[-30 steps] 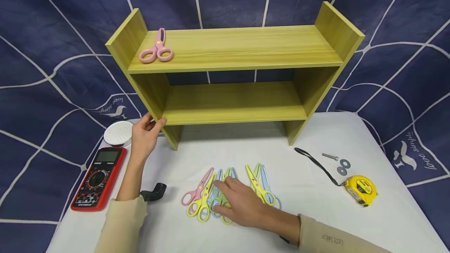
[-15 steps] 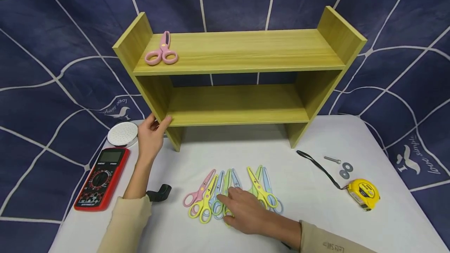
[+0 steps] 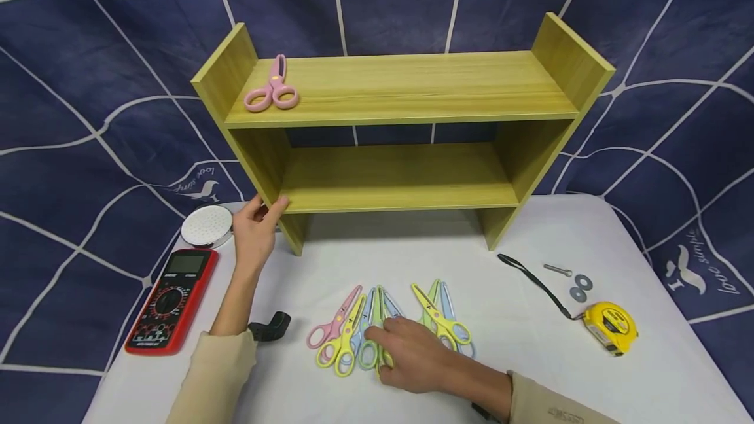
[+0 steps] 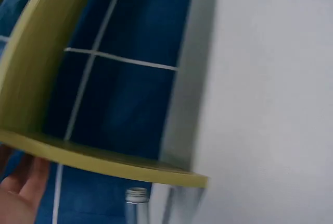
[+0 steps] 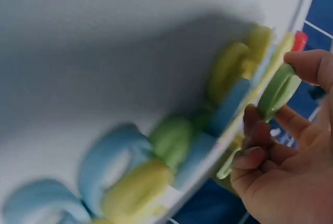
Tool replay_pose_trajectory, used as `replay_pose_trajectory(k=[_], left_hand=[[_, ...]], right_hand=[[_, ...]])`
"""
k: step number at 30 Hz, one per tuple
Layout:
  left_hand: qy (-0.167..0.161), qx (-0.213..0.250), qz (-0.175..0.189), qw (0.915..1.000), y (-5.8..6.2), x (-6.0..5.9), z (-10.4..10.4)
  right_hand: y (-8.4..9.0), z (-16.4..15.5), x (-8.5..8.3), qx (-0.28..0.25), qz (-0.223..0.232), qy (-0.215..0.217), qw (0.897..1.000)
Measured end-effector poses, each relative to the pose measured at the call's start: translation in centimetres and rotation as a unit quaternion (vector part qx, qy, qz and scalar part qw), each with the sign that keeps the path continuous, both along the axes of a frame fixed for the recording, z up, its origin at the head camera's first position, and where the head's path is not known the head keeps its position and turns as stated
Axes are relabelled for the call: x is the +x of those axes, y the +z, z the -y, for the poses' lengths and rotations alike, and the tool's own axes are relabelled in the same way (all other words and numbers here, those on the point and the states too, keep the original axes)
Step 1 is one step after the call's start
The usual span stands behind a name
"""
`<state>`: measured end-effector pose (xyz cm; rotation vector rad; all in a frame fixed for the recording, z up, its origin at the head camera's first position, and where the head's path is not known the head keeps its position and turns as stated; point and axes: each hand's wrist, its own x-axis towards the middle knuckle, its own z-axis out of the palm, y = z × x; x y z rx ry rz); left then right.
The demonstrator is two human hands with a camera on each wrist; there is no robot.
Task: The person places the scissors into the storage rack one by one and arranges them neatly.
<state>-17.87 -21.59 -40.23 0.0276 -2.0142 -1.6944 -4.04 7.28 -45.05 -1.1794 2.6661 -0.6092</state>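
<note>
Right hand [image 3: 412, 358] on scissors [image 3: 368, 339], white table [image 3: 530, 358]

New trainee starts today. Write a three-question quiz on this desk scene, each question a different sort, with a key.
1. True or false: the pink plastic scissors lie on the top board of the yellow-green wooden shelf.
2. What does the left hand hold?
A. red multimeter
B. shelf's left side panel
C. yellow tape measure
3. Fill in: the right hand pinches a ____ scissor handle.

Key: 1 true; 2 B; 3 green.
</note>
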Motion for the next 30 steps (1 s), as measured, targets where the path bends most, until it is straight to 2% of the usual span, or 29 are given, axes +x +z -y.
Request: replay_pose_trajectory(k=[3, 7, 11, 14, 19, 22, 27, 30], left_hand=[[0.012, 0.016, -0.02, 0.9996, -0.4, -0.1, -0.3], [0.025, 0.017, -0.032, 0.999, -0.4, 0.0, -0.6], [0.024, 0.029, -0.028, 0.9989, -0.2, 0.0, -0.6], [0.022, 0.04, -0.022, 0.9987, 0.3, 0.3, -1.0], [0.023, 0.033, -0.039, 0.9984, 1.8, 1.3, -1.8], [0.024, 0.032, -0.044, 0.9982, 2.0, 1.4, -2.0], [0.031, 0.045, -0.04, 0.9977, -0.1, 0.2, -1.2], [0.036, 0.048, -0.046, 0.9972, -0.9, -0.3, -0.9]], right_hand=[[1.3, -0.2, 0.1, -0.035, -0.028, 0.018, 0.999], [4.4, -0.3, -0.3, -0.082, -0.093, 0.032, 0.992], [8.5, -0.3, -1.3, -0.141, -0.174, 0.026, 0.974], [11.7, -0.3, -2.5, -0.199, -0.217, 0.018, 0.955], [16.1, -0.3, -4.6, -0.277, -0.25, 0.001, 0.928], [18.1, -0.3, -5.7, -0.284, -0.256, -0.018, 0.924], [20.3, -0.2, -7.1, -0.255, -0.267, -0.052, 0.928], [20.8, -0.1, -8.0, -0.254, -0.299, -0.07, 0.917]])
